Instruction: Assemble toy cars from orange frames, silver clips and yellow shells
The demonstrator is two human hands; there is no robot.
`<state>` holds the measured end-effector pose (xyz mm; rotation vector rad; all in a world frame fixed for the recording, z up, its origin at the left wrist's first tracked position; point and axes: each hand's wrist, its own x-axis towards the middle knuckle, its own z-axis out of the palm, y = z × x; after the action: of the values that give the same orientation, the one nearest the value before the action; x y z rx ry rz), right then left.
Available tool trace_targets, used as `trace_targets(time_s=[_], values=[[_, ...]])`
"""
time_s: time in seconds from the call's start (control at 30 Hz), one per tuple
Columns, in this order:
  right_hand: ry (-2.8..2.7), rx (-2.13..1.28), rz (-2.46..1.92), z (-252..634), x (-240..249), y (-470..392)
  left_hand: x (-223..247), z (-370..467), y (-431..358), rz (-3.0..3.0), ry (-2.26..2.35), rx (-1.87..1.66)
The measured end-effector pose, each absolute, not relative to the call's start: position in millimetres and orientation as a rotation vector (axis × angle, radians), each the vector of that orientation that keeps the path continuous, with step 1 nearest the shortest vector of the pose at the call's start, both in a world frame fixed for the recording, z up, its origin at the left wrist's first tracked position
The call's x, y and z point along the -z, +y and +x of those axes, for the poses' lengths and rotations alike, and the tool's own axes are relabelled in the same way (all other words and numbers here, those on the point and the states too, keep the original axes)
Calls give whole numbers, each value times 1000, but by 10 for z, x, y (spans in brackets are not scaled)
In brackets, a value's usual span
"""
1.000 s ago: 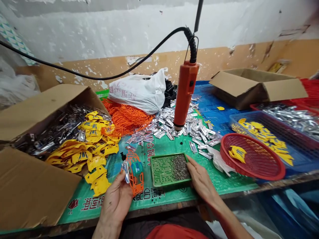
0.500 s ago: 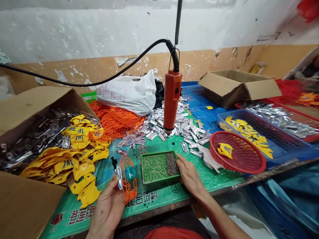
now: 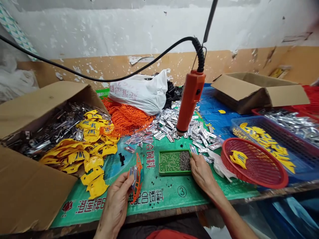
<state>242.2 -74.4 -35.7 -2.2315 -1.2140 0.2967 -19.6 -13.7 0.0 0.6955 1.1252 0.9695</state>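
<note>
My left hand [image 3: 117,199] pinches a silver piece [image 3: 133,175] together with an orange lattice frame [image 3: 138,179], held edge-on above the green sheet. With closed fingers, my right hand [image 3: 203,171] grips the right end of a green perforated tray [image 3: 163,173]. Small dark screws [image 3: 184,161] fill the tray's right part, and smaller bits are scattered over its holes. A small black part [image 3: 122,159] lies on the sheet up and left of my left hand. Behind the tray, an orange electric screwdriver [image 3: 189,101] hangs tilted over a pile of silver pieces [image 3: 166,124].
At left, a cardboard box [image 3: 32,192] holds dark and silver parts beside yellow pieces [image 3: 93,162]. Orange frames [image 3: 127,119] lie before a white bag [image 3: 143,94]. At right are a red basket [image 3: 259,166], a blue basket [image 3: 271,129] and another box [image 3: 239,88].
The view has shifted left. The orange frame has turned edge-on in my left hand. The green tray lies flatter and farther from the table's front edge, with my right hand still on its end.
</note>
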Motion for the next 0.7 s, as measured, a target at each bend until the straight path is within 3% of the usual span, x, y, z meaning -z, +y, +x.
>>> trace_targets(time_s=[0.33, 0.57, 0.7], values=[[-1237, -151, -2381, 2395, 278, -752, -17, -156, -161, 1160, 1179, -770], [-1011, 246, -2097, 2765, -481, -685, -73, -85, -162, 1455, 1188, -704], [-1054, 91, -1699, 2872, -867, -191, -80, -80, -168, 1332, 1157, -638]])
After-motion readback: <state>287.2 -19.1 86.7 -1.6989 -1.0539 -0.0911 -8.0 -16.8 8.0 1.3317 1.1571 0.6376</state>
